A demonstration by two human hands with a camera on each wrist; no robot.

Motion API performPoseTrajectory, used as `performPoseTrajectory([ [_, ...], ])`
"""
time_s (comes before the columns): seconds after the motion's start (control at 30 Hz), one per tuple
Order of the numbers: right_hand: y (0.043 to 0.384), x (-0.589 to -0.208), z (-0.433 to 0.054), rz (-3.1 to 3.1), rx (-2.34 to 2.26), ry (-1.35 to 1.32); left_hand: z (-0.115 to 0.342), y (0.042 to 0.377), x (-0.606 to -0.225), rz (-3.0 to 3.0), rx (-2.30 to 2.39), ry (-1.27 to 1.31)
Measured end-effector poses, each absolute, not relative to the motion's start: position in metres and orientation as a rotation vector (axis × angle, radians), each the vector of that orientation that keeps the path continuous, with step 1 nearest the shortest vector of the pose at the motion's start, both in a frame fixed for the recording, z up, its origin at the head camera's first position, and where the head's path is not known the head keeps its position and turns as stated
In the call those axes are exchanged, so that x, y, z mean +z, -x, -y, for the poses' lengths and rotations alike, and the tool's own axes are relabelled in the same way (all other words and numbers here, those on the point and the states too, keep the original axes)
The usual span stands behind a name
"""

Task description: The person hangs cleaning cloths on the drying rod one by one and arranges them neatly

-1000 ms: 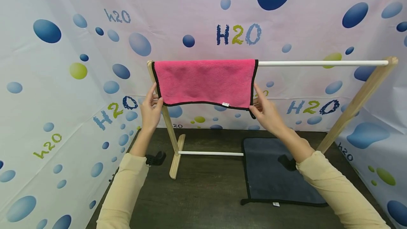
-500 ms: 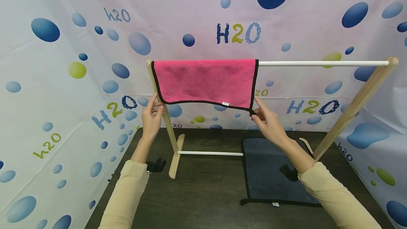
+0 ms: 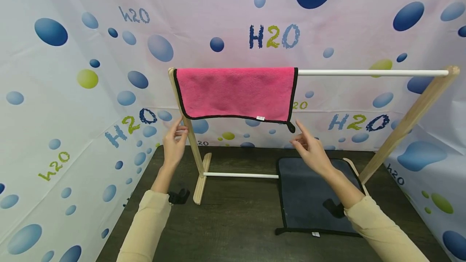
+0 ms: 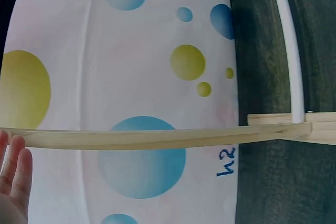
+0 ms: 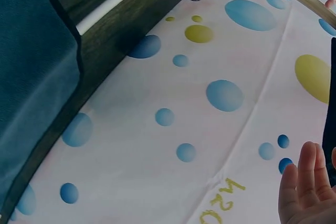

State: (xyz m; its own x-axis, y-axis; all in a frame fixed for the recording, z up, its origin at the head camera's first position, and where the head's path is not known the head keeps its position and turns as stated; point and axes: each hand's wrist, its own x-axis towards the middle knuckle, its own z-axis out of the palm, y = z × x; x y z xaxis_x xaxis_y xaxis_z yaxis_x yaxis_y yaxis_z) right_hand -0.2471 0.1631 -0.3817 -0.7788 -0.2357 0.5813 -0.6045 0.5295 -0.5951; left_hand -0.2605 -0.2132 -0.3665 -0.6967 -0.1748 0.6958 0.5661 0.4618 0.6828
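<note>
A pink towel (image 3: 234,94) with black edging hangs over the left part of the white top bar (image 3: 367,72) of a wooden rack. Its small white tag shows at the bottom edge, and a black loop (image 3: 291,127) dangles from the lower right corner. Just below the lower left corner, my left hand (image 3: 174,144) is beside the rack's left post (image 3: 194,148), fingers loosely bent and holding nothing. In the left wrist view its fingers (image 4: 18,174) overlap the post; contact cannot be told. My right hand (image 3: 308,148), index finger extended, stays apart from the towel, below and right of the loop.
A dark grey towel (image 3: 309,201) with black edging lies on the dark wooden surface (image 3: 225,225), under my right forearm. The rack's lower white bar (image 3: 240,175) runs behind it. The slanted right post (image 3: 407,124) stands beyond. A bubble-printed curtain (image 3: 127,64) encloses the back and sides.
Both hands have let go of the pink towel's lower corners and moved down from it, the right one last from the loop. The towel hangs almost unchanged.
</note>
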Motion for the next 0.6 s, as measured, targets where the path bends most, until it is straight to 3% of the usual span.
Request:
performPoseTrajectory([
  [0.33, 0.243, -0.402, -0.171, 2.397, 1.171, -0.622, 0.213, 0.26, -0.386, 1.985, -1.268, 0.359],
  [0.6, 0.22, -0.396, -0.163, 2.414, 1.206, -0.606, 0.212, 0.261, -0.4, 2.006, -1.227, 0.363],
])
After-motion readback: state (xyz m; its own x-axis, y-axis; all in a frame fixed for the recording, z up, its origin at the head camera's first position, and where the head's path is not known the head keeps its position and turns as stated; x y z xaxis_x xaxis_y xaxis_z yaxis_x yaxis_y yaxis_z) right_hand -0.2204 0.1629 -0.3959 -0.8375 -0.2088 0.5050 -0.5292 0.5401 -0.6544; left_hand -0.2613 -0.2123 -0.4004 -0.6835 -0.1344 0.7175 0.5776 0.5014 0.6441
